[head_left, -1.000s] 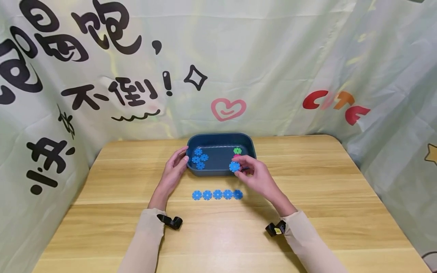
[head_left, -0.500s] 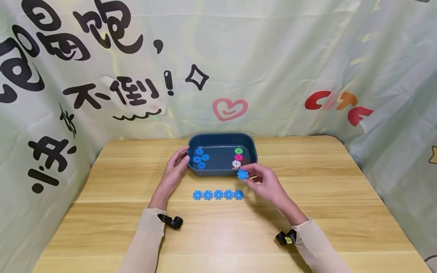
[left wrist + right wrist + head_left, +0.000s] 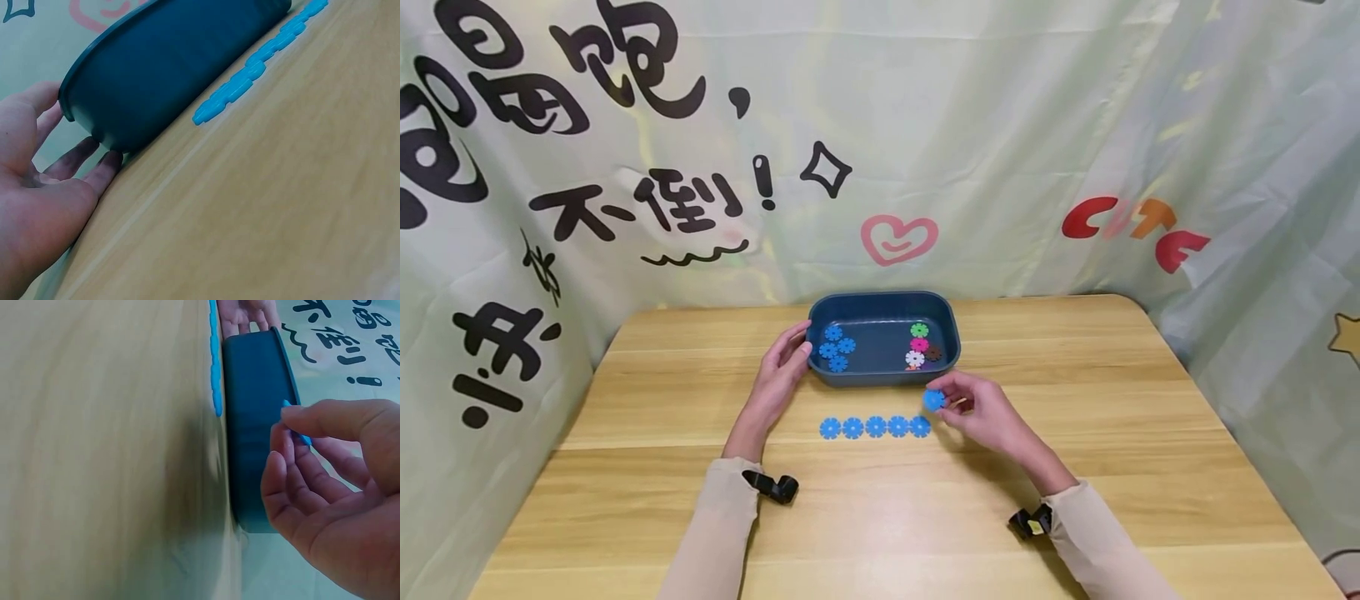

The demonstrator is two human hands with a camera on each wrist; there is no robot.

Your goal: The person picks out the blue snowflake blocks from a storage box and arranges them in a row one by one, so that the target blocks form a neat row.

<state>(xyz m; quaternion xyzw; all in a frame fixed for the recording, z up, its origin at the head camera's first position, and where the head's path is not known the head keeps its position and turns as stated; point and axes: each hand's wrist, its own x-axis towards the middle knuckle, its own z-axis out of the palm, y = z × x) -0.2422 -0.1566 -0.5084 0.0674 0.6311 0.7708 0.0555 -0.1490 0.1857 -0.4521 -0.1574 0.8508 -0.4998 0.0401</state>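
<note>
Between thumb and fingertips, my right hand (image 3: 988,410) pinches a blue snowflake disc (image 3: 933,400), just in front of the tray's right front corner and above the right end of a row of blue snowflake discs (image 3: 876,427). Several discs make up this row, lying edge to edge on the table. My left hand (image 3: 778,371) rests its fingers against the left end of the dark blue tray (image 3: 880,380); the left wrist view shows fingertips touching the tray's wall (image 3: 169,69). In the right wrist view, the held disc (image 3: 305,440) appears edge-on, partly hidden by the thumb.
Inside the tray, several blue discs (image 3: 838,364) lie at the left. A green disc (image 3: 919,330), a pink disc (image 3: 919,344), a white disc (image 3: 914,358) and a brown disc (image 3: 933,353) lie at the right. A printed curtain (image 3: 1000,167) hangs behind the wooden table (image 3: 865,517).
My right hand has carried the blue disc from over the tray's right side, past its front rim, toward the row. The left hand stays at the tray's left end.
</note>
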